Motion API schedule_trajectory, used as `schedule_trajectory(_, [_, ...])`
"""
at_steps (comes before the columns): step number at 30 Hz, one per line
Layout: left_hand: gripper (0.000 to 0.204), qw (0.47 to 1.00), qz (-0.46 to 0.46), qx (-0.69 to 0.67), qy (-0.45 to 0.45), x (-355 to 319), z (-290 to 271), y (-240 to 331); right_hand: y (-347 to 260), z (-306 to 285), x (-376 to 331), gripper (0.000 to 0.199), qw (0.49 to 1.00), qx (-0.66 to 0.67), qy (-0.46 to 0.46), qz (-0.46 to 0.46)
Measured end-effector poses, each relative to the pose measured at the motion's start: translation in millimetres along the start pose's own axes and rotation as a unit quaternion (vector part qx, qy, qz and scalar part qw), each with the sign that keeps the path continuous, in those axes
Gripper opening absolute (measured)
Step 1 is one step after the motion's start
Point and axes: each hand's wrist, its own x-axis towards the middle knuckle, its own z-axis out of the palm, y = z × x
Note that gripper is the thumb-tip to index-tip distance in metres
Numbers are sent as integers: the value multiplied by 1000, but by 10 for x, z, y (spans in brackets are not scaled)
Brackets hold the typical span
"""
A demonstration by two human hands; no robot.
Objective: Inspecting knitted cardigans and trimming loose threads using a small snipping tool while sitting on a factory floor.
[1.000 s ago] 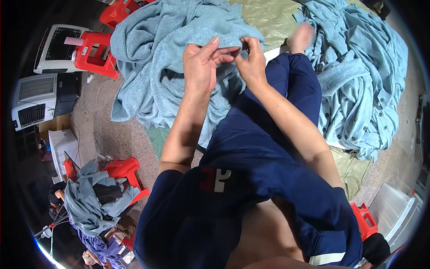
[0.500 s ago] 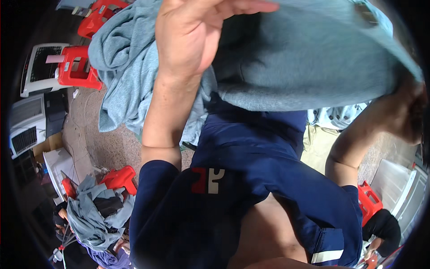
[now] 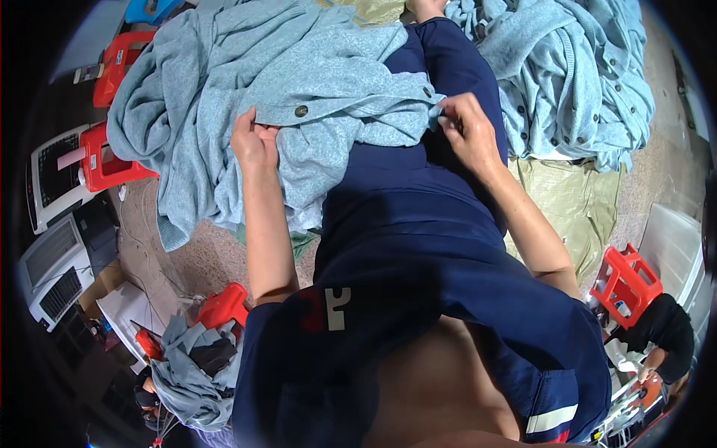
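Observation:
A light blue-grey knit cardigan (image 3: 317,153) lies over my lap, its button band pulled out in a line between my hands. My left hand (image 3: 256,143) has its fingers curled on the band's left end, near a dark button (image 3: 301,111). At the other end, my right hand (image 3: 470,136) pinches the band's edge between thumb and fingers, beside a second button (image 3: 426,91). More of the same knit cloth (image 3: 179,97) is bunched to the left. Where one garment ends and another begins there, I cannot tell.
To the right, a heap of blue-grey buttoned cardigans (image 3: 575,82) lies on an olive plastic sheet (image 3: 567,201). Red stools (image 3: 116,160) and white appliances (image 3: 56,179) stand at the left. Another person (image 3: 661,328) sits at the lower right near a red stool (image 3: 626,284).
The raised, spread cloth has come down onto my lap. Both hands have lowered with it and moved closer together, now at the button band.

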Motion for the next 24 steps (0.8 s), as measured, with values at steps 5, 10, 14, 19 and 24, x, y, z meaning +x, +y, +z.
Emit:
schedule_trajectory(5, [7,997,11,74,-7,-17,-164,-6,72,172,248,40,998,-34,-30,48])
schedule_trajectory(10, [25,985,-126,104,-46,-291,155,11,-151,288,289,37,995,-27,48,-82])
schedule_trajectory(14, [24,968,-158,188,-57,-314,215,-61,-206,362,353,27,979,-75,40,-186])
schedule_trajectory(19, [17,986,-109,95,-83,-371,216,-121,-227,312,270,32,956,-102,23,-276])
schedule_trajectory(24, [14,992,-76,52,-90,-473,253,-90,-188,277,122,32,942,-93,8,-323])
